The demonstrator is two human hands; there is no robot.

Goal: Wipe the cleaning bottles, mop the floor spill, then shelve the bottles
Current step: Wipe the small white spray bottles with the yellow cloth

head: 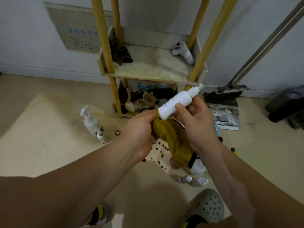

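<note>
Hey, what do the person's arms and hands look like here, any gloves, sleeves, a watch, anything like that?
Both arms are bare as far as the picture shows: no sleeve reaches the left forearm or the right forearm. The left hand and right hand wear no gloves. No watch, bracelet or ring shows on the wrists or on the fingers in view.

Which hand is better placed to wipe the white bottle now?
Left. The left hand grips the yellow cloth at the base of the bottle, while the right hand holds it.
</note>
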